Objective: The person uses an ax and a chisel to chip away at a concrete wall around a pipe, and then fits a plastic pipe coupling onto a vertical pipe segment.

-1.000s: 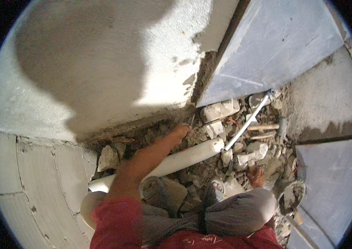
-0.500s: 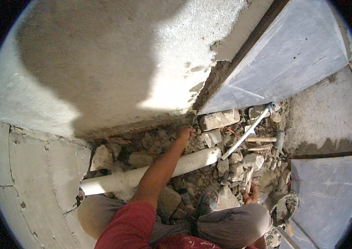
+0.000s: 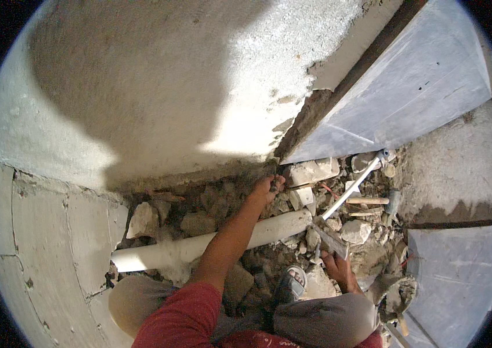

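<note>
My left hand reaches to the base of the rough plastered wall, fingers closed round a small dark object, perhaps a tool, mostly hidden. My right hand grips a flat grey piece low among the stones, above my right knee. Between my arms and the rubble lies a thick white pipe, passing beneath my left forearm. A pale broken block lies right of my left hand.
A thin white pipe leans across the rubble beside a hammer. Pale blue-grey panels line the upper and lower right. Grey blocks form the left side. A mortar-caked container sits by my right knee.
My right hand has picked up the flat piece and moved it leftward and forward. My left hand stays at the wall base, shifted slightly rightward in the picture as the view moved.
</note>
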Demonstrator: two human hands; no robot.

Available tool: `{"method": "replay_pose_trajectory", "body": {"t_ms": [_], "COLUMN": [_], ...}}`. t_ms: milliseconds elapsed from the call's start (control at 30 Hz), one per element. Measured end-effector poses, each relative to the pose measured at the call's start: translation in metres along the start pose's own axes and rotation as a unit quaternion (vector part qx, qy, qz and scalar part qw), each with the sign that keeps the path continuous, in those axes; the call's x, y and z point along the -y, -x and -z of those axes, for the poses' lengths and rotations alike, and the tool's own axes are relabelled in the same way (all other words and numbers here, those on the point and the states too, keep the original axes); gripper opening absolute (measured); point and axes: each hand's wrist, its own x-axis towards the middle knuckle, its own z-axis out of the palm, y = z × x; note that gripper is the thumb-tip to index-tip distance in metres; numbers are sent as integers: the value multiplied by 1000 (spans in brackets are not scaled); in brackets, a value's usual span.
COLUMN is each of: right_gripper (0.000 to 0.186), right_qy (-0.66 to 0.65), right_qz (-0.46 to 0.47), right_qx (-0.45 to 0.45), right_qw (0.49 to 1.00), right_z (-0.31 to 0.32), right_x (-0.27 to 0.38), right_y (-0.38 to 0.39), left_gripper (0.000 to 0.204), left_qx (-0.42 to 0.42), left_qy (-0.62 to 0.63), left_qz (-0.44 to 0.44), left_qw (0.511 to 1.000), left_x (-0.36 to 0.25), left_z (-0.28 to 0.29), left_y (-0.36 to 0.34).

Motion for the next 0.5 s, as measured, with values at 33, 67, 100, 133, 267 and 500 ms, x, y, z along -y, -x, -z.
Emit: {"method": "replay_pose_trajectory", "body": {"t_ms": [33,67,100,133,267,500], "right_gripper": [34,35,35,36,43,47], "right_qy": [25,57,53,35,26,11], "right_qz": [126,112,113,127,89,51], "right_qx": [16,-3,-3,14,32,23], "right_qw": [992,992,992,991,995,998], "right_z": [-4,-10,-13,-16,-32,-45], "right_x": [-1,-2,-1,3,-13,-28], "right_y": [-9,-13,-19,-25,-32,-31], "left_gripper": [23,23,23,22,20,19], "left_qx": [-25,-28,19,65,32,26], "left_qy": [46,43,59,75,52,59], "left_qz": [9,6,3,0,-9,-19], "left_qw": [999,999,998,995,998,998], "left_x": [-4,-7,-9,-11,-11,-2], "left_z": [0,1,2,6,11,19], "left_y": [2,4,6,4,-8,-12]}}
